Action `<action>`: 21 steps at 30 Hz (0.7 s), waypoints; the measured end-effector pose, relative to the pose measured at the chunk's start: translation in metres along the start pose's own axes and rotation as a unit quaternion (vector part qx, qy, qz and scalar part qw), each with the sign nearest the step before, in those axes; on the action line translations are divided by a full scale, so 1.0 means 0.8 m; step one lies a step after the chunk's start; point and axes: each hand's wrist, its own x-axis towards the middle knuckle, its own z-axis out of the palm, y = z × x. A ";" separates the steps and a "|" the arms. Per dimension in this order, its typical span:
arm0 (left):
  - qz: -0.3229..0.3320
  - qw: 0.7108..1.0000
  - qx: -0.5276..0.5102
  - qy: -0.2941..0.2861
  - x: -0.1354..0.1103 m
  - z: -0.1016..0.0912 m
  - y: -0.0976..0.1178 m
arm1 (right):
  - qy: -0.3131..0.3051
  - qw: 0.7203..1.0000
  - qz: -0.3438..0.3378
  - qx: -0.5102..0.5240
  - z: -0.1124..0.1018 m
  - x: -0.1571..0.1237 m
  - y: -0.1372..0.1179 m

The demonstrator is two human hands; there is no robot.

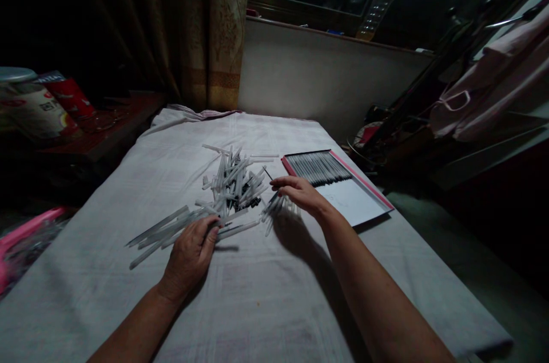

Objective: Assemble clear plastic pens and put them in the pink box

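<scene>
My left hand (pixel 193 251) is closed around a clear-barrelled pen (pixel 238 230), whose end points right past the thumb. Long clear pen barrels (pixel 160 231) fan out to the left from under that hand. Farther forward, my right hand (pixel 302 192) pinches a thin dark stick (pixel 268 173) like a pen refill; its lower part is hidden by the fingers. Just under the right hand lies a small bunch of pen pieces (pixel 274 206). Between and beyond the hands spreads a loose pile of clear barrels (pixel 231 177), with black caps (pixel 253 203) among them.
A shallow box with a pink rim (pixel 364 176) lies at the right, holding a row of black-ended pens (pixel 317 167) and white card. A pale checked cloth (pixel 266 306) covers the table. Jars (pixel 38 106) stand at left; a bottle (pixel 377 13) is on the sill.
</scene>
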 end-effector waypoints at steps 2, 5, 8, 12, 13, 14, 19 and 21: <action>-0.008 1.000 0.005 -0.004 0.000 -0.001 0.000 | -0.011 0.979 -0.010 0.206 0.014 -0.027 0.004; -0.010 1.000 0.009 0.000 0.000 -0.001 0.000 | 0.064 0.930 -0.017 0.360 0.039 -0.058 0.007; 0.002 1.000 0.015 0.005 0.000 0.000 0.000 | 0.161 0.895 -0.036 0.415 0.056 -0.072 0.002; 0.015 1.000 0.023 0.007 0.000 0.001 0.000 | 0.184 0.884 -0.048 0.428 0.062 -0.076 -0.010; 0.019 1.000 0.024 0.008 0.000 0.001 0.000 | 0.177 0.885 -0.047 0.428 0.062 -0.076 -0.013; 0.024 0.999 0.026 0.009 0.000 0.001 -0.001 | 0.170 0.887 -0.046 0.426 0.061 -0.076 -0.015; 0.062 0.996 0.053 0.020 -0.001 0.003 -0.002 | 0.154 0.893 -0.035 0.422 0.062 -0.078 -0.016; 0.079 0.994 0.064 0.027 -0.001 0.003 -0.002 | 0.158 0.889 -0.030 0.428 0.062 -0.079 -0.016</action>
